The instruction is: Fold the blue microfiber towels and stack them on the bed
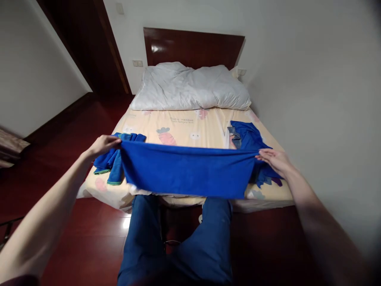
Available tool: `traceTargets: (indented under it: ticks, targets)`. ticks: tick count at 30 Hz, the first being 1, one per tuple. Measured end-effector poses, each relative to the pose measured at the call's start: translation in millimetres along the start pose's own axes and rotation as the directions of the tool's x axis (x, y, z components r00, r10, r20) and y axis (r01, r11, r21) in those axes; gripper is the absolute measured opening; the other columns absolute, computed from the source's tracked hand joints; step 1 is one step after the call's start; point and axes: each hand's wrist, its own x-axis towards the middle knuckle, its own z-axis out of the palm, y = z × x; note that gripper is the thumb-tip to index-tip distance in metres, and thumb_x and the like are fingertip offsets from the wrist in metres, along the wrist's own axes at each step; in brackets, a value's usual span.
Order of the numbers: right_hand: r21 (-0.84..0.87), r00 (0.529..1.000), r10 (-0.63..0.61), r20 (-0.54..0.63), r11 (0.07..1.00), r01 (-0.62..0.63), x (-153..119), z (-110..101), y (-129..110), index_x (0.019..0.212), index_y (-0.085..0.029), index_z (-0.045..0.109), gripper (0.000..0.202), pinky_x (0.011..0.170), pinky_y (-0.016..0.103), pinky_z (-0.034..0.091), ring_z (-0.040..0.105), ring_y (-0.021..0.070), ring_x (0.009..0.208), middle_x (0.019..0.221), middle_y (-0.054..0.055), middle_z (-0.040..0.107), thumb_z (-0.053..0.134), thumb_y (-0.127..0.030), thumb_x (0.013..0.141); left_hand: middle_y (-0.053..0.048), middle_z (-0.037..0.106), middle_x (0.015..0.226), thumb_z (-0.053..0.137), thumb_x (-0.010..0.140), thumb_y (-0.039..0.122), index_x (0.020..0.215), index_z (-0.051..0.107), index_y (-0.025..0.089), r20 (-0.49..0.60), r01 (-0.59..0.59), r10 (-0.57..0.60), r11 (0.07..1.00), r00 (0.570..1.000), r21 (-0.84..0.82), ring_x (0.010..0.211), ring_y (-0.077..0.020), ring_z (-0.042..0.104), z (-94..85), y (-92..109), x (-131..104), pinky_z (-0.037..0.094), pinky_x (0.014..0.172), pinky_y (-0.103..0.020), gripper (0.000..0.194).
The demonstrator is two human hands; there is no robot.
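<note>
A blue cloth (pixel 187 169) hangs stretched between my two hands, over the near edge of the bed. My left hand (pixel 106 145) pinches its upper left corner, and my right hand (pixel 272 158) pinches the upper right one. Behind and below my left hand lie folded blue cloths with green edging (pixel 115 171) on the bed. A loose heap of blue cloth (pixel 248 133) with some grey-blue and purple pieces lies on the right, partly hidden behind my right hand and the stretched cloth.
The bed has a cream patterned sheet (pixel 184 127). A rumpled white quilt (pixel 190 87) lies by the dark wooden headboard (pixel 193 47). My legs in blue trousers (pixel 205 238) are at the bed's near edge. A wall (pixel 312 91) stands close on the right.
</note>
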Motion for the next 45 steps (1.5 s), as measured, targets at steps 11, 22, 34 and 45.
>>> traceTargets:
  ticks: [11,22,34,45]
  targets:
    - [-0.140,0.816,-0.481,-0.321,0.876,0.461,51,21,32,0.100,-0.009,0.073,0.017,0.098,0.037,0.054,0.072,0.0183,0.097,0.115,0.020,0.074,0.073,-0.013,0.083,-0.016,0.064,0.131,0.015,0.103,0.040,0.110,0.063,-0.011,-0.370,-0.131,0.111,0.991,0.922,-0.031,0.114,-0.0176,0.061,76.7,0,33,0.045,0.087,-0.033,0.070]
    - [-0.601,0.932,-0.299,0.203,0.714,0.360,21,34,236,0.085,-0.023,0.068,0.015,0.113,0.050,0.047,0.059,0.0302,0.132,0.122,0.012,0.074,0.053,-0.022,0.089,-0.012,0.070,0.101,0.044,0.094,0.032,0.097,0.076,0.014,0.028,0.024,-0.027,0.996,0.999,0.083,0.098,-0.0241,0.059,239.0,-114,-57,0.049,0.094,-0.040,0.037]
    - [-0.765,0.947,-0.219,0.233,0.561,0.318,21,-44,250,0.102,-0.023,0.071,0.026,0.110,0.049,0.048,0.055,0.0324,0.137,0.136,0.012,0.067,0.048,-0.027,0.091,-0.009,0.071,0.106,0.045,0.091,0.029,0.107,0.078,0.022,0.261,-0.105,0.092,0.994,0.961,0.038,0.098,-0.0232,0.066,254.2,-79,-96,0.053,0.088,-0.033,0.038]
    - [-0.730,0.831,-0.413,0.374,0.421,0.538,-88,0,238,0.081,-0.021,0.067,0.017,0.103,0.049,0.051,0.062,0.0312,0.119,0.117,0.012,0.072,0.051,-0.023,0.088,-0.007,0.070,0.094,0.039,0.093,0.037,0.104,0.080,0.023,0.451,-0.080,0.031,0.993,0.892,0.090,0.084,-0.0202,0.068,202.3,-106,-124,0.051,0.076,-0.027,0.045]
